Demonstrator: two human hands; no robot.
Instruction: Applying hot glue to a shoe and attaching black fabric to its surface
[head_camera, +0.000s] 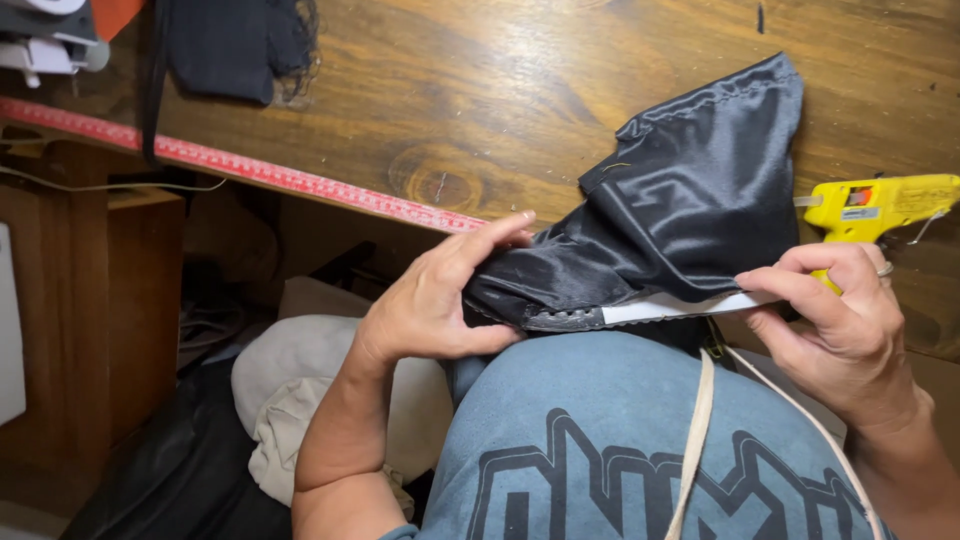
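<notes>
While I work at the edge of the wooden table (480, 90), I hold a piece of shiny black cloth (700, 200) up in front of my chest, so its lower hem faces me and the rest drapes back onto the tabletop. My left hand (425, 305) is closed on the left end of that hem, thumb (490, 240) pressed flat on top of the cloth and the other fingers curled underneath, which keeps the stitched edge (565, 318) taut and turned toward me. My right hand (840, 320) pinches the other end, where a white strip (680, 306) runs along the hem; thumb and forefinger are shut on strip and cloth together, so the two stay lined up. Both wrists are bent inward, forearms coming up from either side of my blue shirt (600, 440), elbows low. A yellow glue gun (880, 205) lies on the table just behind my right hand, near but not touched. A red measuring tape (250, 170) runs along the table's front edge to my left, and a dark scrap of fabric (235, 45) sits well apart at the far side.
</notes>
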